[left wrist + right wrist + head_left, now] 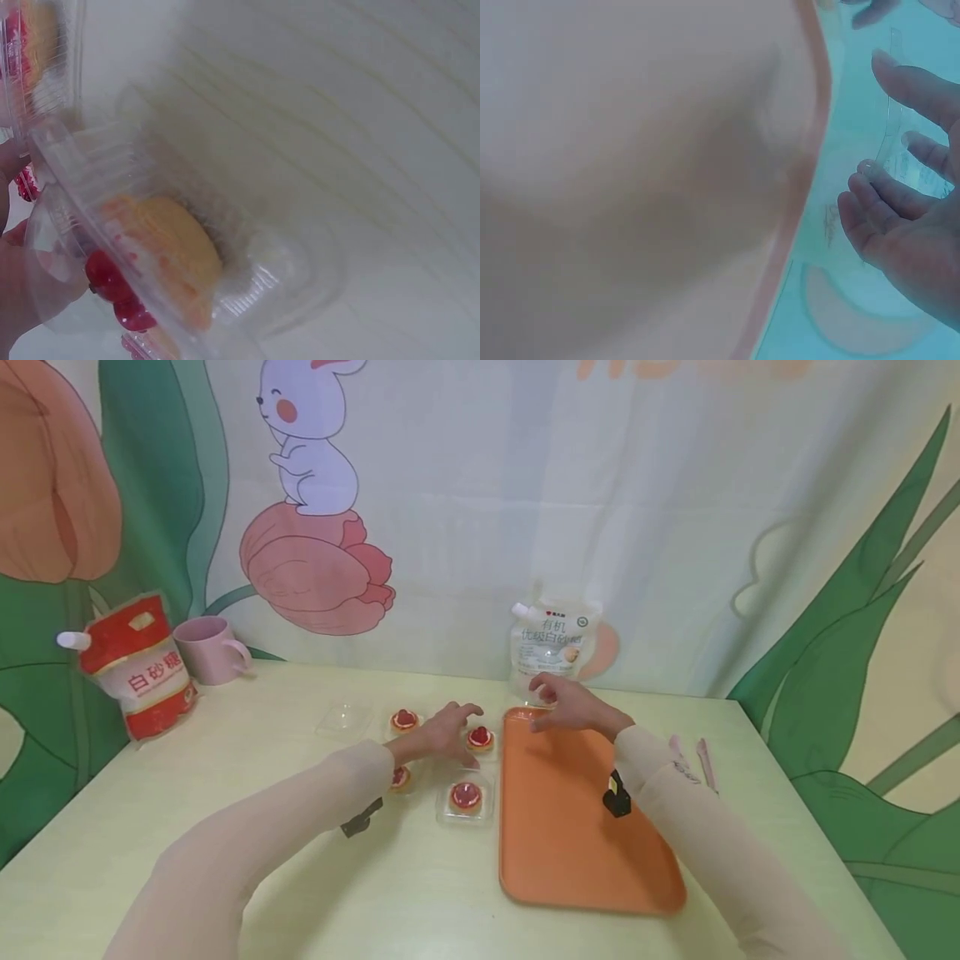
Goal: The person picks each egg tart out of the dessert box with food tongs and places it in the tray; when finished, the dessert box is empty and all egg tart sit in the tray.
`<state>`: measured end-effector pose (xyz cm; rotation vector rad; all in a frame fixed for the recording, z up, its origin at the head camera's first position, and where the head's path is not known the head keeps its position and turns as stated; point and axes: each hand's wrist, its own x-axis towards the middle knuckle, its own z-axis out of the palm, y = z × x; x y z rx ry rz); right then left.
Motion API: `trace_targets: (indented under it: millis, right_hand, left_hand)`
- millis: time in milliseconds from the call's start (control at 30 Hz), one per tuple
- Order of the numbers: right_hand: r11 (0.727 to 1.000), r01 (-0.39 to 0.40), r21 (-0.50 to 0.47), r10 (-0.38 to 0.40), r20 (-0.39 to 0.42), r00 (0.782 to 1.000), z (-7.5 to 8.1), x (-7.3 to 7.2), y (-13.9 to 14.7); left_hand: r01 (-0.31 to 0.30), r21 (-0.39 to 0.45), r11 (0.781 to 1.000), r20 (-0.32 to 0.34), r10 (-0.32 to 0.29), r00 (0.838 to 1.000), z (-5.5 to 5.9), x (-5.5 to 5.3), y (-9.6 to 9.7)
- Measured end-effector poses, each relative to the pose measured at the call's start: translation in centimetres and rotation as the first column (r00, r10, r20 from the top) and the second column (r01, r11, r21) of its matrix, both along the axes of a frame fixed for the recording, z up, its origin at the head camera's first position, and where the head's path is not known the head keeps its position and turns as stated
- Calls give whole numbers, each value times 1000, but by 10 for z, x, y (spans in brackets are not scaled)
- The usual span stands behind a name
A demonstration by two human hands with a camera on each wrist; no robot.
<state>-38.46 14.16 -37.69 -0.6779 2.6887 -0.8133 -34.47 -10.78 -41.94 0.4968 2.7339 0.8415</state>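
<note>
Several small fruit tarts in clear plastic boxes stand on the table. My left hand [442,732] reaches over them, thumb and fingers spread about the far right boxed tart [481,738]; whether it touches the box is unclear. Another boxed tart [169,255] with red berries fills the left wrist view, partly in front of that hand. Nearest me is a boxed tart [466,797] beside the orange tray [577,835]. Over the tray's far left corner is my right hand [576,703], fingers apart, by a clear plastic piece [891,112]. Contact there is hard to tell.
A clear plastic container [345,718] lies at the left of the tarts. Behind the tray stands a white sugar pouch [555,639]. At far left are a red sugar bag [142,668] and a pink mug [206,652]. Pink tongs [705,760] lie right of the tray.
</note>
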Motion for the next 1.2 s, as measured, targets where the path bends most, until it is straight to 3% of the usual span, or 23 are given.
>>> trace_targets:
  millis: [467,867,967,1100,1200]
  right_hand:
    - [994,-8,-113,17,78,997,8,12,9]
    - [984,59,-168,-36,135,990,13,20,14]
    - [976,71,-204,-38,161,986,15,21,15]
    - [950,76,-303,-7,221,975,17,21,15]
    - [915,75,-395,41,277,960,17,20,12]
  left_hand:
    - [-12,-24,1000,30,13,999,2,0,-4]
    - [16,-76,997,82,-10,997,27,3,-11]
    - [25,-46,999,83,-21,996,36,0,-16]
    - [19,42,999,-10,-19,1000,57,-3,-22]
    - [15,96,995,-155,0,988,70,-2,-23]
